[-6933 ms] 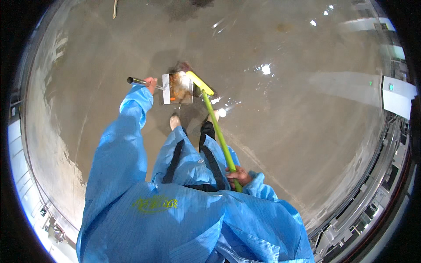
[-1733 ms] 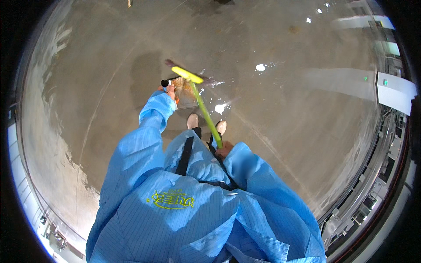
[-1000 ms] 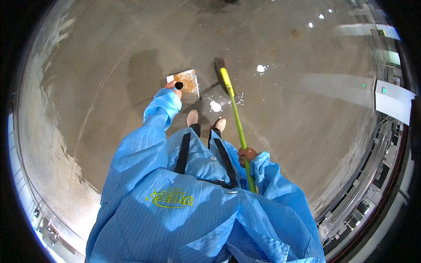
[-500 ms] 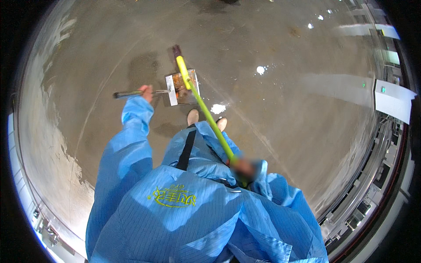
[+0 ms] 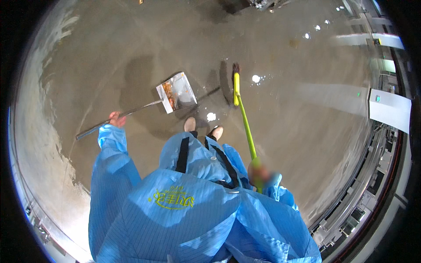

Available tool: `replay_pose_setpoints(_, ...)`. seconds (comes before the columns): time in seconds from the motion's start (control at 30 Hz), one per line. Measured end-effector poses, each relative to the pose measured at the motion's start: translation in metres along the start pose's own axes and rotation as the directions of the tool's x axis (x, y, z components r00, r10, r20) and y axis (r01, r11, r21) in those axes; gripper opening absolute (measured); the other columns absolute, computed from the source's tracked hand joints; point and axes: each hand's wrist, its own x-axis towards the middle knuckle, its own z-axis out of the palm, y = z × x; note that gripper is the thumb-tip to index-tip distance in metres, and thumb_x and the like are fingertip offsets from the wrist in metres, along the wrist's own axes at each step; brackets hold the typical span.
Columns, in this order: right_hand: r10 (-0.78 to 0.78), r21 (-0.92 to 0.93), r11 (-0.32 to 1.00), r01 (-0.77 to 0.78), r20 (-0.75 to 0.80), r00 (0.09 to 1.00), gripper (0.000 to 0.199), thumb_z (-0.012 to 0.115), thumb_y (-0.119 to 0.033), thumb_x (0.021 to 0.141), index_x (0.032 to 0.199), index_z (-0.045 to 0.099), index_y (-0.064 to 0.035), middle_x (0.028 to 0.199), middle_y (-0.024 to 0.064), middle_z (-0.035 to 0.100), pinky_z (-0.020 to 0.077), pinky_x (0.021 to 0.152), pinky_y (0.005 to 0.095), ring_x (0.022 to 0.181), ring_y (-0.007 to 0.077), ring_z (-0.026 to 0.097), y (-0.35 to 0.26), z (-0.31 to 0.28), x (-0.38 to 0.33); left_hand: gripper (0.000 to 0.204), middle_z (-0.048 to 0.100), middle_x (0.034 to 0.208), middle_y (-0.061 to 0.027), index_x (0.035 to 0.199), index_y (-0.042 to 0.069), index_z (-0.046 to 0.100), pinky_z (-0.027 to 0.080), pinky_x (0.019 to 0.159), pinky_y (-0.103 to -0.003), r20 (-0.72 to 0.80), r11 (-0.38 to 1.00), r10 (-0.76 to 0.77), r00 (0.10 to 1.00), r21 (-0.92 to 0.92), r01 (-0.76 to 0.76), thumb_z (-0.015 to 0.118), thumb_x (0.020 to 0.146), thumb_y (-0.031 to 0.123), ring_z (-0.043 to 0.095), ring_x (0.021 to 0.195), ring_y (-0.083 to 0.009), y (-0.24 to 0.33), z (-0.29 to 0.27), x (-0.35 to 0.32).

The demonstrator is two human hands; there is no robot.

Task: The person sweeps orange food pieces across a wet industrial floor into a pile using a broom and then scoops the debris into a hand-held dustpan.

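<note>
My left hand (image 5: 117, 119) is closed around the long metal handle of a dustpan (image 5: 186, 90). The pan is silvery and square, and orange-brown scraps lie inside it near the handle side. Whether its underside touches the floor I cannot tell. On the other side, my right hand (image 5: 258, 172), which looks blurred, grips the green pole of a broom (image 5: 247, 127). The broom's yellow head and dark bristles are out ahead of me, to the right of the pan and apart from it.
Wet grey floor (image 5: 280, 57) spreads around me, with bright reflections. My light-coloured shoes (image 5: 190, 124) stand just behind the pan. Metal equipment (image 5: 351, 199) lines the right side, below a white panel (image 5: 390, 109). At the far top edge is a dark metallic object (image 5: 263, 4).
The broom head has swung right, from over the pan to clear of it. My left hand has moved left and slightly nearer, and the pan has turned, with more of its handle showing.
</note>
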Motion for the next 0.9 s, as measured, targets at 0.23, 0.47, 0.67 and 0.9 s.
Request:
replay_pose_setpoints(0.23,-0.071,-0.226,0.972,0.057,-0.054,0.996,0.014,0.056,-0.017,0.068,0.079,0.055,-0.0083,0.061,0.0070,0.052,0.0404,0.044,0.0360,0.052,0.0229,0.051,0.010,-0.016,0.015,0.018,0.051,0.097,-0.0021,0.095,0.018,0.044,0.047,0.063,-0.040,-0.137,0.998,-0.008,0.991,-0.057,0.001,0.048,0.082,0.029,0.057,0.079,-0.0260,-0.017,0.003,0.020)
replay_pose_setpoints(0.47,-0.256,-0.437,0.870,0.227,-0.006,0.967,0.013,0.055,-0.017,0.068,0.078,0.055,-0.0084,0.061,0.0069,0.053,0.0407,0.045,0.0361,0.052,0.0236,0.051,-0.018,-0.026,0.043,0.021,0.050,0.094,-0.0017,0.095,0.019,0.042,0.046,0.063,-0.044,-0.153,0.980,-0.066,0.986,-0.195,0.035,0.048,0.082,0.034,0.057,0.080,-0.0286,-0.027,0.007,0.019)
replay_pose_setpoints(0.67,-0.480,-0.612,0.676,0.410,0.057,0.876,0.012,0.055,-0.017,0.068,0.077,0.055,-0.0084,0.061,0.0068,0.053,0.0410,0.045,0.0362,0.053,0.0243,0.052,-0.098,-0.055,0.071,0.028,0.051,0.097,-0.0116,0.103,0.016,0.041,0.046,0.067,-0.044,-0.248,0.960,-0.146,0.958,-0.268,0.077,0.049,0.081,0.030,0.056,0.082,-0.0301,-0.033,0.019,-0.002)
replay_pose_setpoints(0.9,-0.724,-0.784,0.295,0.546,0.190,0.664,0.011,0.054,-0.017,0.068,0.076,0.055,-0.0085,0.061,0.0067,0.054,0.0414,0.046,0.0364,0.053,0.0250,0.052,-0.217,-0.089,0.091,0.018,0.051,0.072,-0.0081,0.091,0.019,0.044,0.039,0.039,-0.034,-0.240,0.936,-0.020,0.971,-0.346,-0.066,0.050,0.078,0.031,0.051,0.053,-0.0244,-0.048,0.050,-0.010)
